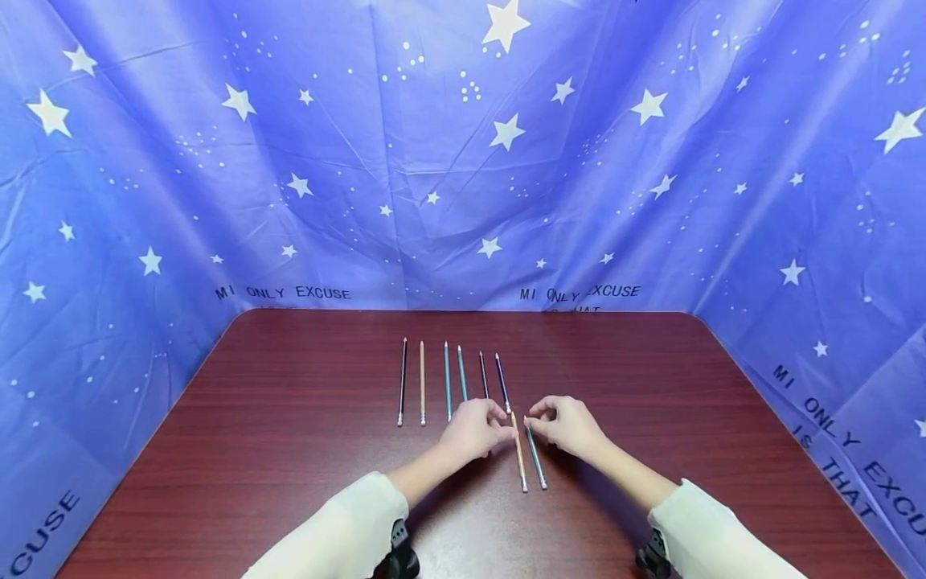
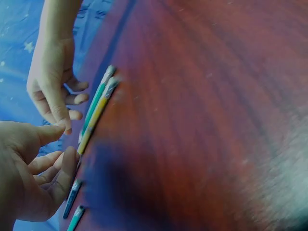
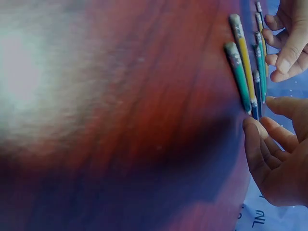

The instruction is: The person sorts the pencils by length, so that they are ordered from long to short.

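On the dark red table my left hand (image 1: 473,430) is by the yellow, wood-toned pencil (image 1: 520,462), its fingertips at the pencil's upper part. Whether they touch it I cannot tell. My right hand (image 1: 569,426) is at the pointed end of a green pencil (image 1: 537,462), just right of the yellow one. In the wrist views, the thumb and fingers of the left hand (image 2: 38,178) and the right hand (image 3: 281,159) stand apart, with nothing seen gripped. Both near pencils point away, eraser ends towards me. A dark blue pencil (image 1: 502,381) lies beyond the left fingertips.
Further left lie a black pencil (image 1: 402,382), a light wooden pencil (image 1: 423,382), two teal pencils, the left one (image 1: 447,374) and the right one (image 1: 461,371), and a dark pencil (image 1: 483,371). A blue starry cloth (image 1: 434,161) surrounds the table (image 1: 253,450).
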Tool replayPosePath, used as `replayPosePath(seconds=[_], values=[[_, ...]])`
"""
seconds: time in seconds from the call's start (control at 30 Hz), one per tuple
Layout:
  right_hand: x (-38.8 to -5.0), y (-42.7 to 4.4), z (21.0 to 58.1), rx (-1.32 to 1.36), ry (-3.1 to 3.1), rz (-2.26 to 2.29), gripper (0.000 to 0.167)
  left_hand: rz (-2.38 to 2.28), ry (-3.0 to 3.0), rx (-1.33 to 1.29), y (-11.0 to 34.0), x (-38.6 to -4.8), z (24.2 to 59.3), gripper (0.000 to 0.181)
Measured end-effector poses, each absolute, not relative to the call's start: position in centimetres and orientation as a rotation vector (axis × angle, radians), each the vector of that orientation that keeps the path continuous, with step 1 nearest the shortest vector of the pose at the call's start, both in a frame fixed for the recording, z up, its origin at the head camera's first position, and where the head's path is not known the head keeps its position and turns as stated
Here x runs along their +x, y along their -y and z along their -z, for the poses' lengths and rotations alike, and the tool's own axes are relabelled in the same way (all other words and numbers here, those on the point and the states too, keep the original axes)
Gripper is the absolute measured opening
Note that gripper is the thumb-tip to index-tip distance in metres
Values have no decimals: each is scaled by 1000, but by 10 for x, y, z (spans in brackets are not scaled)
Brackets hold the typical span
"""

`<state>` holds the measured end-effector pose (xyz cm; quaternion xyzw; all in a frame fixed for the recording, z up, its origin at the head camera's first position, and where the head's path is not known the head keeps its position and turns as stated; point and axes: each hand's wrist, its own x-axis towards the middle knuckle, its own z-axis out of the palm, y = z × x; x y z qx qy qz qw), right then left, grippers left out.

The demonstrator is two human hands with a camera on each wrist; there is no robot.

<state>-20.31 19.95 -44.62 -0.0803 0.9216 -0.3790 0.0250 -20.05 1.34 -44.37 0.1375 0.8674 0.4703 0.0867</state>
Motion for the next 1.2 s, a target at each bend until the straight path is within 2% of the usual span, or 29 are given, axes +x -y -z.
replayPosePath(seconds=[0.47, 0.67, 1.0, 1.2], values=[[-193, -197, 452, -284, -2958, 995, 20, -1093, -2861, 490, -31, -190, 459, 34], [-191, -198, 454, -295, -2992, 929, 22, -999, -2927, 507, -36, -189, 461, 32], [-189, -199, 456, -318, -3011, 887, 28, -1178, -2806, 408, -41, -186, 461, 21], [-188, -197, 455, -292, -3011, 875, 29, -1328, -2667, 364, -38, -184, 461, 25]])
